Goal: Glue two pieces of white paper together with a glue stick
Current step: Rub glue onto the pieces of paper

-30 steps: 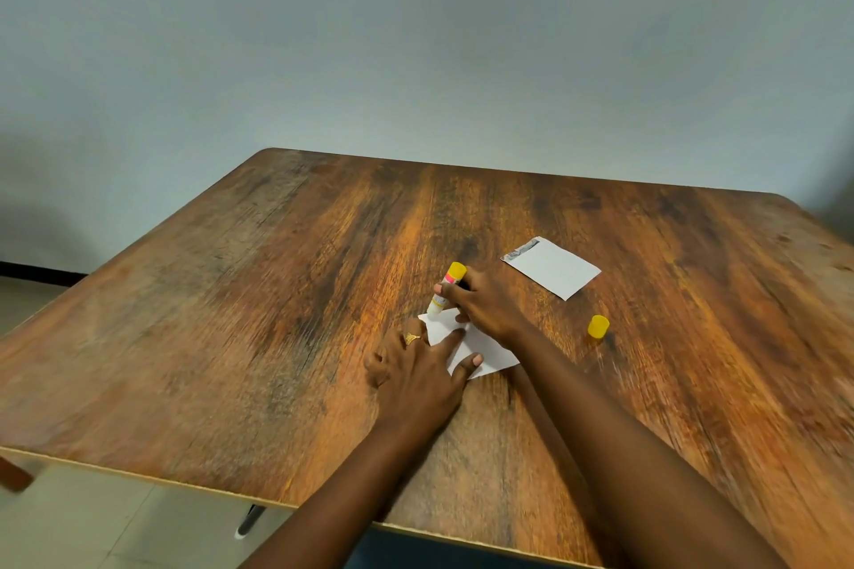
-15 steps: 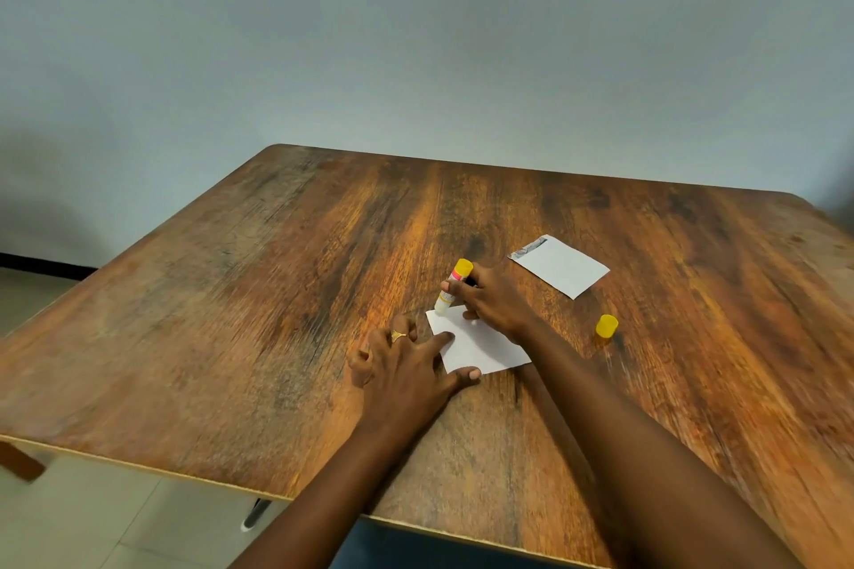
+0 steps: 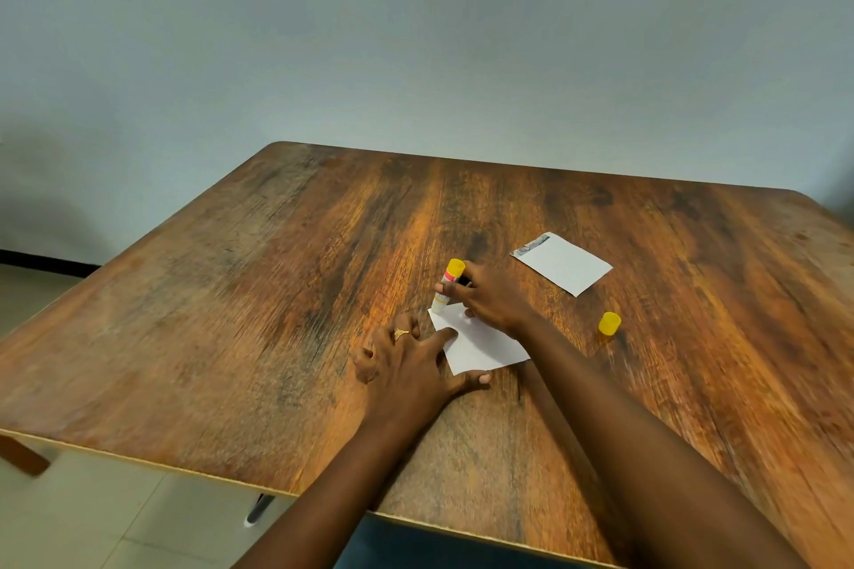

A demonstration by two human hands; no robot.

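Note:
A small white paper (image 3: 480, 342) lies on the wooden table (image 3: 277, 291). My left hand (image 3: 406, 365) presses its left edge flat with spread fingers; a ring shows on one finger. My right hand (image 3: 490, 296) grips an uncapped glue stick (image 3: 447, 284) with a yellow base, tilted, its tip down on the paper's far left corner. A second white paper (image 3: 564, 263) with a grey strip along one short edge lies farther back to the right.
The yellow glue cap (image 3: 609, 323) stands on the table right of my right forearm. The table's near edge (image 3: 138, 460) runs below my arms, with tiled floor beyond it. A pale wall rises behind the table.
The near paper and both hands sit slightly farther right in view than a second ago. The glue stick's tip has stayed at the paper's far left corner.

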